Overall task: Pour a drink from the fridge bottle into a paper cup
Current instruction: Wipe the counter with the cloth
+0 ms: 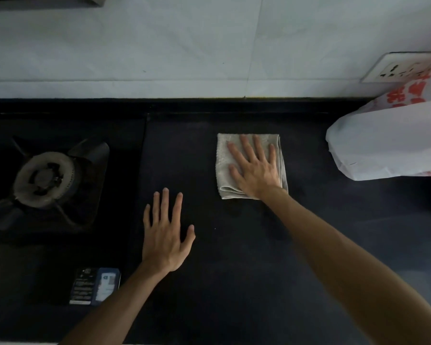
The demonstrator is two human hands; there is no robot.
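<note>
Basically neither the fridge bottle nor the paper cup is in view; both are off frame, so I can't say where. Left hand (163, 235) lies flat on the dark desk (234, 270), lower centre, fingers straight and spread, grip apart, holding nothing. Right hand (255, 168) presses flat on a folded grey cloth (223, 158) at centre, fingers straight, grip apart too. Gas burner (45, 179) at left, white plastic bag (383, 145) with red print at right edge, wall socket (396, 68) upper right, small dark pack (95, 286) lower left. Pouring not begun. Judgement: bottle likely cold, maybe damp and slippery, heavy if full, so take it round the mid body; cup light, thin-walled, easily crushed, so steady it low near the base.
</note>
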